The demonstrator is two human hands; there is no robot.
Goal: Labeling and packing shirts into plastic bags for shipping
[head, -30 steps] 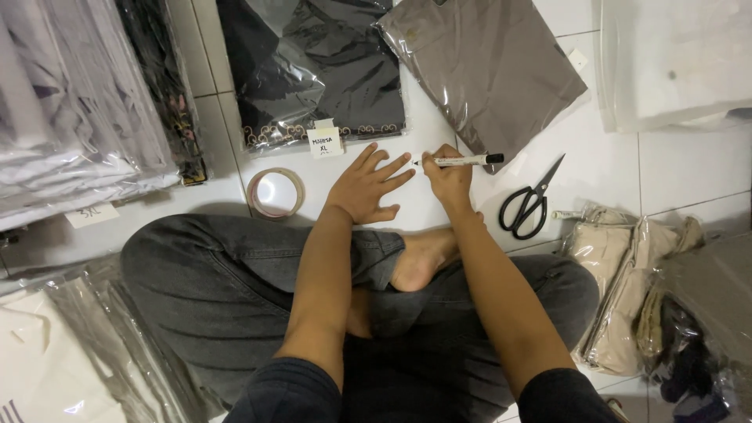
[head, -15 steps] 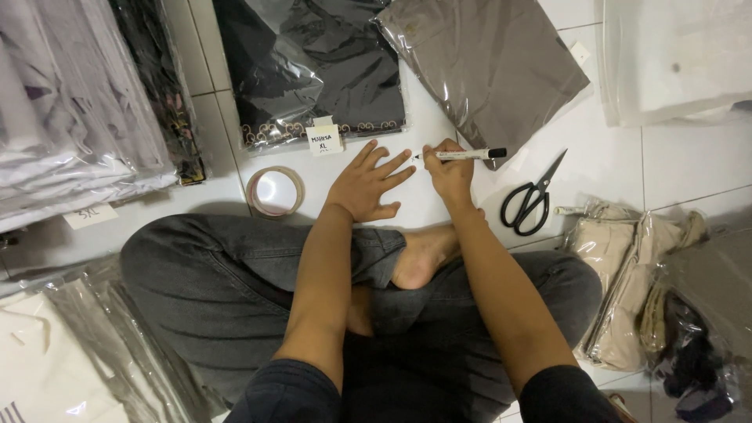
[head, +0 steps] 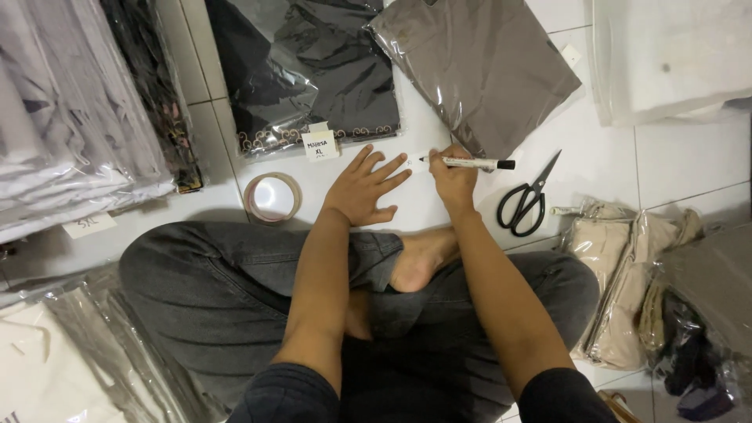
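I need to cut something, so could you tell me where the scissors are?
In the head view, the scissors lie on the white floor right of the right hand, beside the beige packets.

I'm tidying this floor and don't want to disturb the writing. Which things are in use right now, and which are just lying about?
In use:
- marker held in the right hand
- small white paper slip under its tip
- left hand flat on the floor tile beside it

Lying about:
- black scissors
- tape roll
- bagged black garment
- bagged brown garment
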